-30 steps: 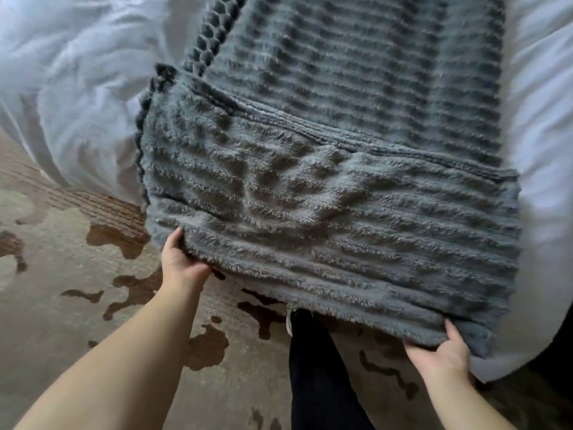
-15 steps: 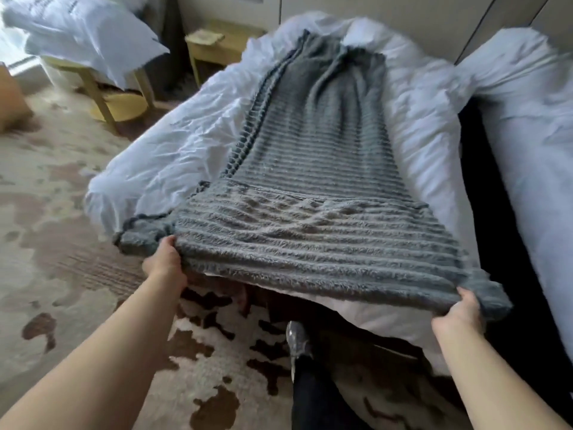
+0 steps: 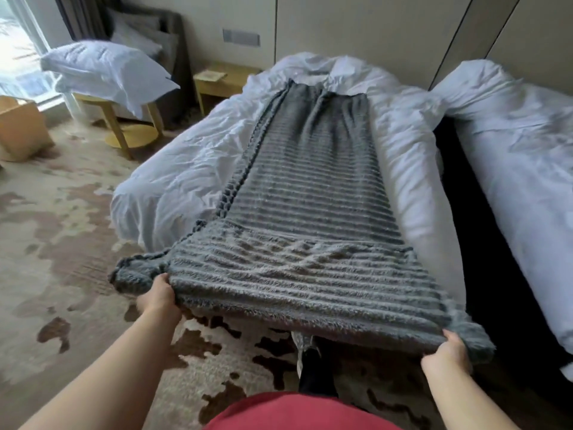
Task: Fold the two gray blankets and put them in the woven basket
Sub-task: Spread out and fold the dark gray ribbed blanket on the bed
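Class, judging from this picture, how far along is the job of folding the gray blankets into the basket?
Early. Done: the ribbed gray fleece blanket lies as a long narrow strip down the white-sheeted bed, seemingly folded lengthwise. In hand: the left hand and right hand grip its near corners, lifted off the bed's foot. Left: crosswise folds, a second blanket, the basket; neither is clearly visible.

Apparently open carpet (image 3: 62, 243) left of bed (image 3: 173, 187)

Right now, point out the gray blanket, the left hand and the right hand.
gray blanket (image 3: 310, 212), head view, ribbed middle lying on the bed.
left hand (image 3: 159, 294), head view, back of the hand at the near left corner.
right hand (image 3: 448, 355), head view, back of the hand at the near right corner.
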